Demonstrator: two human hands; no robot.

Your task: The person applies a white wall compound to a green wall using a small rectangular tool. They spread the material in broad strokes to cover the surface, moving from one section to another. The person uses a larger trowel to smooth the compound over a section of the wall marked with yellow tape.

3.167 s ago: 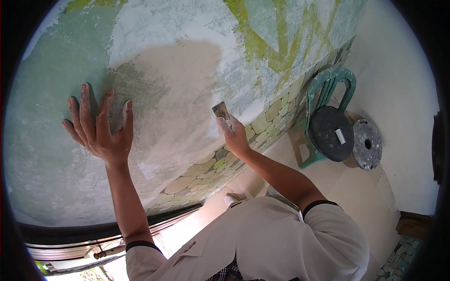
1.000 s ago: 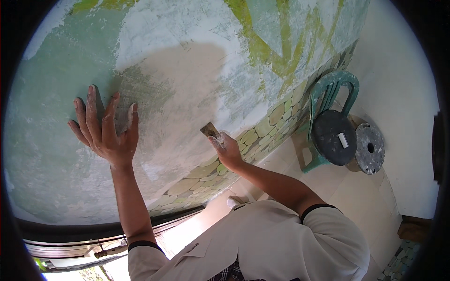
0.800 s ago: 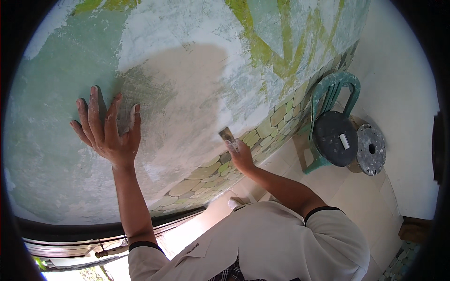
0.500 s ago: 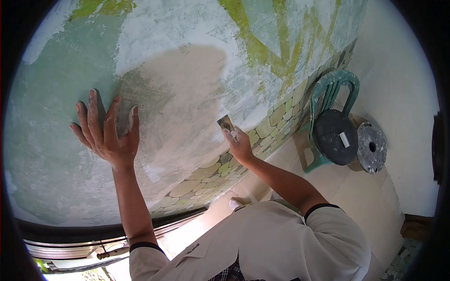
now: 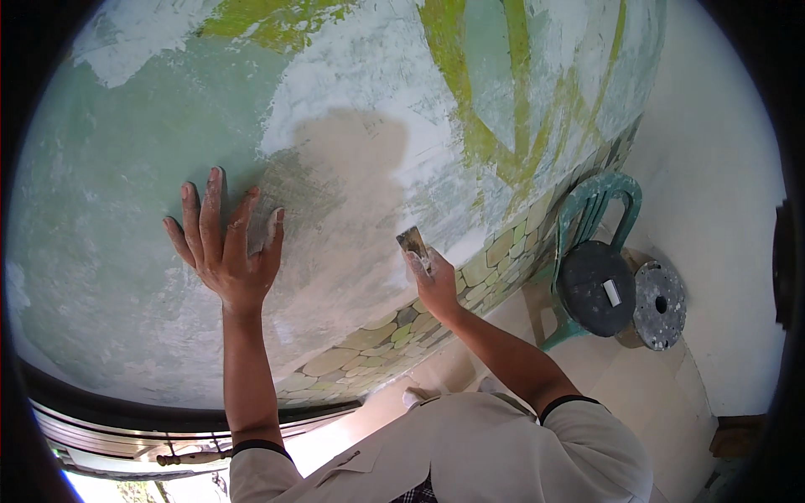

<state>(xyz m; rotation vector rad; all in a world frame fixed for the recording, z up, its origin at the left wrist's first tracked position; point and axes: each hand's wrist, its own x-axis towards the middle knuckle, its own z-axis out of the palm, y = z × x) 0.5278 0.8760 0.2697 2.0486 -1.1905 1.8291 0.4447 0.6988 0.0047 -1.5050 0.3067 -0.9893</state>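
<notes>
The right-hand grip (image 5: pixel 436 285) is clamped on a small scraper (image 5: pixel 412 241), fingers wrapped round its lower part and its wide end pointing up and left. The scraper is at the lower part of the painted wall (image 5: pixel 352 201), just above the stone border (image 5: pixel 360 339); whether its edge touches the wall or stands slightly off it, I cannot tell. White dust or filler marks the fingers holding it.

The left-hand grip (image 5: pixel 239 272) holds nothing: its fingers are spread apart against the wall, well to the left of the scraper, seemingly as a brace.

The step in hand looks like scraping or smoothing the patchy surface, which shows green, white and lime areas. The next move would call for a shallow blade angle, even pressure and a short stroke that clears the stones, with the left hand steadying the body.

Farther right, on the tiled floor (image 5: pixel 654 390), stands a green plastic chair (image 5: pixel 625 189) with a dark round disc (image 5: pixel 591 293) at its seat and a small white block (image 5: pixel 611 292) on that. Beside it is a paint-spattered round lid (image 5: pixel 661 327), near the plain white wall (image 5: pixel 721 210).
</notes>
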